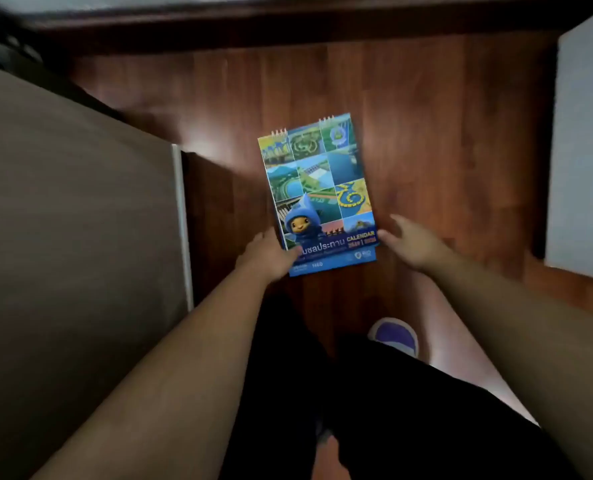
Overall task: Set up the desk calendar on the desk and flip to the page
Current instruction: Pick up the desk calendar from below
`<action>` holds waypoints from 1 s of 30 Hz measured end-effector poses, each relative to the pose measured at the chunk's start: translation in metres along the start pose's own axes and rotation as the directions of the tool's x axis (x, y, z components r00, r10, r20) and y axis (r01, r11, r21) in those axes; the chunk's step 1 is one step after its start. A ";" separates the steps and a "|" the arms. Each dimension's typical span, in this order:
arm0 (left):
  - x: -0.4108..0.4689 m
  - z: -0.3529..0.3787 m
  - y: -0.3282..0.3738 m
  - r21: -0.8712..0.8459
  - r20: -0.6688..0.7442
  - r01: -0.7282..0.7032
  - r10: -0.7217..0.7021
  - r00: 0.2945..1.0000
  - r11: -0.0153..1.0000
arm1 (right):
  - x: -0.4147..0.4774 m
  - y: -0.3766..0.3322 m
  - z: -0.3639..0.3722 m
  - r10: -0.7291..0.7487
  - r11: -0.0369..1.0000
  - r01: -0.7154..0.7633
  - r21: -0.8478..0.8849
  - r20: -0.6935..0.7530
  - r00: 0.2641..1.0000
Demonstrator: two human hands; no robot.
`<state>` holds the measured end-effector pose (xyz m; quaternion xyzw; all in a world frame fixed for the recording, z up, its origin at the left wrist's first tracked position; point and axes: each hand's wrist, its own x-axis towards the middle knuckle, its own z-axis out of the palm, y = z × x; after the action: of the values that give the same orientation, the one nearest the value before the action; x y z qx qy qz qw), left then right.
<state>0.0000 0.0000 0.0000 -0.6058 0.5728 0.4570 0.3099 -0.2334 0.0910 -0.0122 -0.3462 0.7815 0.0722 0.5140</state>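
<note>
Currently blue spiral-bound calendar with photo-collage cover flat on reddish-brown wooden floor. Left hand fingers pinching near-left corner; right hand fingers spread, touching near-right edge.

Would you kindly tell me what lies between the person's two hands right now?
In the head view, the lower edge of the desk calendar lies between the left hand and right hand, flat on the wooden floor.
</note>
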 end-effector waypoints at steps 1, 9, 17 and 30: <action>0.016 0.005 0.002 -0.085 -0.026 -0.008 0.006 1.000 0.996 | 0.018 -0.002 0.005 -0.006 0.999 0.008 0.036 -0.051 0.999; 0.073 0.017 0.025 -0.769 0.017 0.200 -0.292 0.956 0.608 | 0.066 -0.026 0.043 0.236 0.803 -0.135 0.580 -0.101 0.966; -0.028 -0.022 0.035 -0.884 0.017 0.151 -0.294 0.956 0.442 | -0.027 -0.049 0.010 0.330 0.635 -0.171 0.753 -0.064 0.942; -0.384 -0.219 0.101 -0.889 -0.243 -0.214 -0.022 0.970 0.405 | -0.352 -0.198 -0.213 0.042 0.729 0.313 0.609 -0.496 0.867</action>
<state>-0.0266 -0.0541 0.4491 -0.6882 0.2969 0.6424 -0.1597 -0.1904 0.0071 0.4345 -0.2018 0.8271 -0.3408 0.3986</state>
